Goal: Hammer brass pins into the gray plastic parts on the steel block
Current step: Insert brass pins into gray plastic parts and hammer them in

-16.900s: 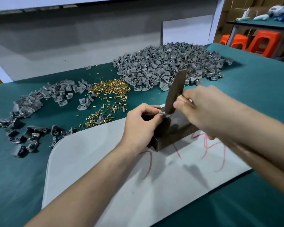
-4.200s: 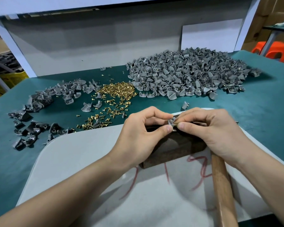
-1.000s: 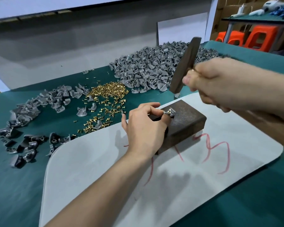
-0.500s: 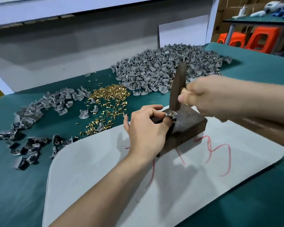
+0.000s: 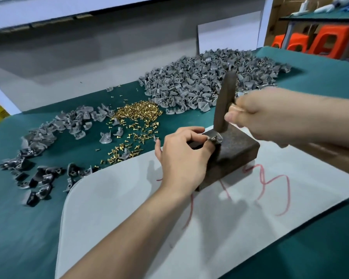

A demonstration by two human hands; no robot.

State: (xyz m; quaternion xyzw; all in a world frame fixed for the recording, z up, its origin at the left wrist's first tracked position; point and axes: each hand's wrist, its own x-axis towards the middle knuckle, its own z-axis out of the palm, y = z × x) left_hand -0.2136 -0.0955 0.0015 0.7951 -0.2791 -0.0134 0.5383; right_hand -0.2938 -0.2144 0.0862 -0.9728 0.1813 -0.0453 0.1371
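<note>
R hand [image 5: 256, 115] blurred, covers most of hammer [image 5: 224, 101] handle. Gray part [image 5: 219, 140] half under L hand [image 5: 181, 158] fingers; pin [image 5: 213, 138] too small to tell.

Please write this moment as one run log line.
left hand: pinches part on block | right hand: grips hammer | hammer: head at part

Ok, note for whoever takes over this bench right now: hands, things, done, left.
Left hand pinches a gray part on the steel block. Right hand grips the hammer, its head down on that part.
Brass pins heaped behind the left hand; large pile of gray parts at the back, smaller pile far left.
Done: one part under the hammer; pin seating not visible.
Left: many parts; which pile is finished is unclear.
</note>
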